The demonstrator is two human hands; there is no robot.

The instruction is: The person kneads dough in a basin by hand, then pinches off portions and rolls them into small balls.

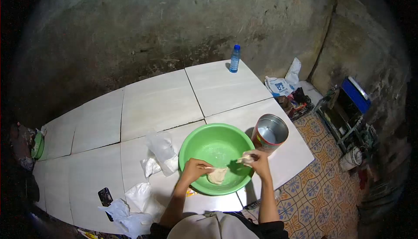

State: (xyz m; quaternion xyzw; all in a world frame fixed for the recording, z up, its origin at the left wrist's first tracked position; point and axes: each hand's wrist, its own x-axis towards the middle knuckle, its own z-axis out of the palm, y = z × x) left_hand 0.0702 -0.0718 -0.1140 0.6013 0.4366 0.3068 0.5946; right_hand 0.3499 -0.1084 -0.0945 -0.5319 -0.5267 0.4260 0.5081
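A wide green plastic basin (191, 138) stands on the tiled table, with whitish smears on its inner bottom. My left hand (196, 170) reaches over the near left rim, its fingers closed on the edge of a pale lump of dough (217, 176) in the basin. Over the right side of the basin, my right hand (260, 164) pinches a smaller piece of dough (246, 159), apart from the lump. Just beyond this hand, an open metal tin (271, 132) with a reddish outside touches or nearly touches the basin; I cannot tell which.
Left of the basin lie white plastic bags (163, 154) of what looks like white powder, more bags (130, 215) and a dark phone (105, 197). A blue-capped bottle (234, 59) stands at the table's far corner. To the right, beyond the table edge, is patterned floor (313, 195).
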